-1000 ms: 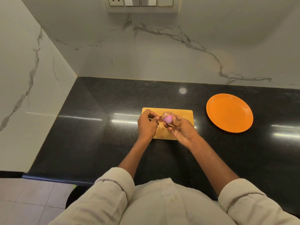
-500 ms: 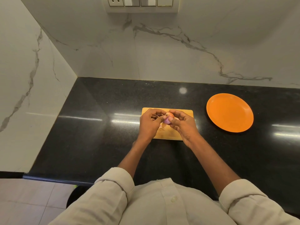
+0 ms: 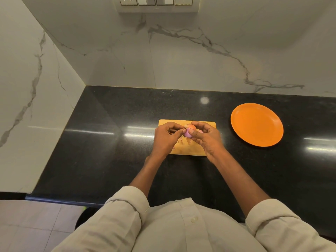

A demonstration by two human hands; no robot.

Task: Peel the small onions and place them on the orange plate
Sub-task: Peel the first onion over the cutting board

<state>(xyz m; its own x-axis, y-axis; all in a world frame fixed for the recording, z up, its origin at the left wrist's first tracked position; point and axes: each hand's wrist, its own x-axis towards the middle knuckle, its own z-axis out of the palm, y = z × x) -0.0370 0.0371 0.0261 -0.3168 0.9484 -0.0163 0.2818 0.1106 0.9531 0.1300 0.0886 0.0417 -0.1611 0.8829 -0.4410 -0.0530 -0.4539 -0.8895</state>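
Note:
A small pink onion (image 3: 189,131) with papery orange skin on its top is held above the wooden cutting board (image 3: 187,150). My right hand (image 3: 207,139) grips it from the right with thumb and fingers. My left hand (image 3: 164,138) pinches its skin from the left. Bits of peel (image 3: 183,141) lie on the board under my hands. Another pink piece (image 3: 200,131) shows just behind my right thumb. The orange plate (image 3: 256,124) sits to the right on the black counter with nothing on it.
The black counter (image 3: 109,151) ends in white marble walls at the back and the left. A switch panel (image 3: 156,2) is mounted on the back wall. The counter's front edge runs close to my body.
My hands have closed together around the onion and turned it. My right fingers now cover more of it, and orange skin shows on its top.

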